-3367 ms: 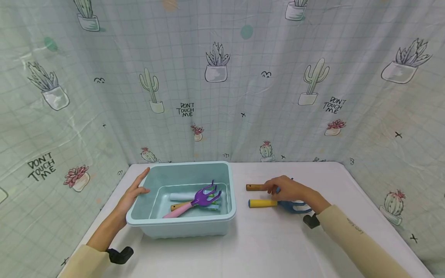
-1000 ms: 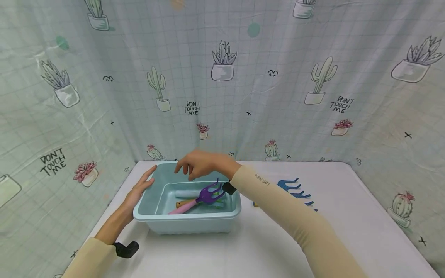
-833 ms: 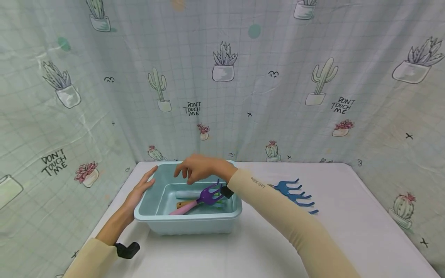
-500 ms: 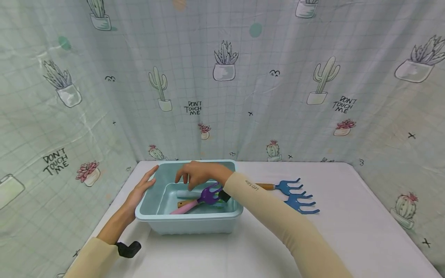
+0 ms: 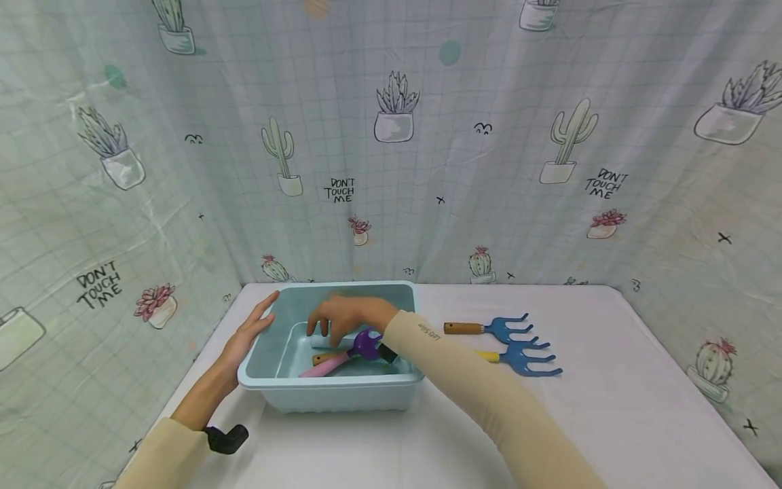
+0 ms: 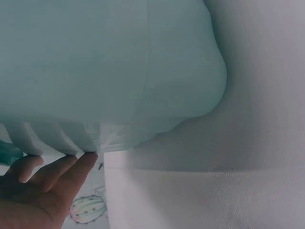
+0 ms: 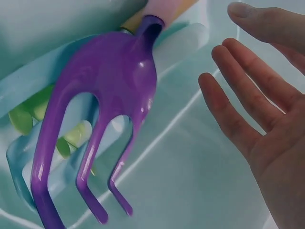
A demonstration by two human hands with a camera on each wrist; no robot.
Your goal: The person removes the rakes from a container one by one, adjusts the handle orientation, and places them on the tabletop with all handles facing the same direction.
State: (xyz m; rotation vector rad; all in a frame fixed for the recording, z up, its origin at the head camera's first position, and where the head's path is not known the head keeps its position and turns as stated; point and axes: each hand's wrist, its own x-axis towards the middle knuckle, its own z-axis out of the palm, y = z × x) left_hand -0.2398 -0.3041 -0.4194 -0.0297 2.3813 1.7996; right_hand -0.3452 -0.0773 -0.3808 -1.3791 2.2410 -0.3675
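Note:
A pale blue plastic box (image 5: pixel 330 382) holds several garden hand tools. On its left side my left hand (image 5: pixel 246 336) rests with extended fingers against the rim; in the left wrist view its fingers (image 6: pixel 71 179) touch the box wall from outside. My right hand (image 5: pixel 345 316) reaches down inside the box, fingers spread slightly around the light blue handle (image 5: pixel 319 342) without gripping it. The right wrist view shows a gap between that thumb and the fingers (image 7: pixel 228 112). A purple hand rake (image 7: pixel 112 67) with a pink handle lies on top, over a wooden handle (image 5: pixel 322 357) and green tines (image 7: pixel 21 119).
Right of the box, two blue hand rakes lie side by side on the white table (image 5: pixel 464 421): one with a wooden handle (image 5: pixel 462 328), one with a yellow handle (image 5: pixel 487 356) partly behind the right sleeve. A cactus-print curtain (image 5: pixel 391 176) hangs behind and along both sides.
My right hand has left the wooden-handled rake on the table, crossed left over the box and lowered into it, down to the light blue handle. My left hand stays on the box.

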